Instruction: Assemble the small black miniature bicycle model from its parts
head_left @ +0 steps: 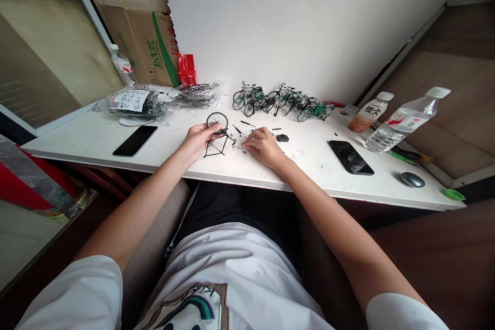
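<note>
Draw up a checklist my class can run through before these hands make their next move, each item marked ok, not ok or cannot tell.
1. Left hand grips the wheel: ok.
2. Wheel firmly joined to the frame: cannot tell, joint too small and partly covered.
3. Right hand holds a part: cannot tell, fingertips hide it.
4. Loose parts sorted: not ok, scattered between and beyond the hands.
5. Phones apart from the parts: ok.
6. Right-side bottles capped: ok.

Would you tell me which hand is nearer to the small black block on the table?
Right. The right hand is just left of the black block; the left hand is farther left, holding the spoked wheel.
</note>
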A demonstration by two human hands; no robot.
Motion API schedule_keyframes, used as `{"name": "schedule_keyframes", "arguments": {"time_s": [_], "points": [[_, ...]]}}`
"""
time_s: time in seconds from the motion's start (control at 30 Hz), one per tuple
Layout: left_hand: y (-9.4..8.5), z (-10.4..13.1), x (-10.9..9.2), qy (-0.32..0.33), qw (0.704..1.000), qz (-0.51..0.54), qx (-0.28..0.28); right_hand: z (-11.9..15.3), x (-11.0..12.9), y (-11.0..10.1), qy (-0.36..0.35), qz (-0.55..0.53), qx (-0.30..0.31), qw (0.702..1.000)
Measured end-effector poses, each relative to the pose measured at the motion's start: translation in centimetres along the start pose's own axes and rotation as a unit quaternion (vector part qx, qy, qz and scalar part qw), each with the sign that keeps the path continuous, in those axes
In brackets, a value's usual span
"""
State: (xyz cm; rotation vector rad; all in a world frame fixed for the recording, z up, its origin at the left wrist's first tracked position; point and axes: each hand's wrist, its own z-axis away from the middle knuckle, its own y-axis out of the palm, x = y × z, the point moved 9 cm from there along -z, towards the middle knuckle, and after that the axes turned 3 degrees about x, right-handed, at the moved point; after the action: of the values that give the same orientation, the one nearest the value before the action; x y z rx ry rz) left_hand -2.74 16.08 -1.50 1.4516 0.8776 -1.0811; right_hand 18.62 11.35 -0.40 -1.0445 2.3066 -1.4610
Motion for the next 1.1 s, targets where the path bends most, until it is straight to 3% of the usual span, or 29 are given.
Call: {"name": "schedule_keyframes", "arguments": {"time_s": [0.2,0.6,0.9,1.1], "points": [[-1.6,-0.8,0.4,-0.037,0.999,0.03,-0.021,0.1,0.6,0.8,-0.03,-0.005,0.015,0.999],[0.8,-0.1,1.7,-0.058,0.997,0.035,0.032,0.1,-1.4,0.4,0.033,-0.06,-0.014,0.998],[1.1,0.0,3.4,-0.107,0.991,0.052,0.06,0.1,-2.9,0.0,0.112,-0.02,-0.041,0.993],[1.7,0.1,4.0,-0.089,0.991,0.061,0.081,0.6,-4.1,-0.8,0.155,-0.206,-0.131,0.957]]}}
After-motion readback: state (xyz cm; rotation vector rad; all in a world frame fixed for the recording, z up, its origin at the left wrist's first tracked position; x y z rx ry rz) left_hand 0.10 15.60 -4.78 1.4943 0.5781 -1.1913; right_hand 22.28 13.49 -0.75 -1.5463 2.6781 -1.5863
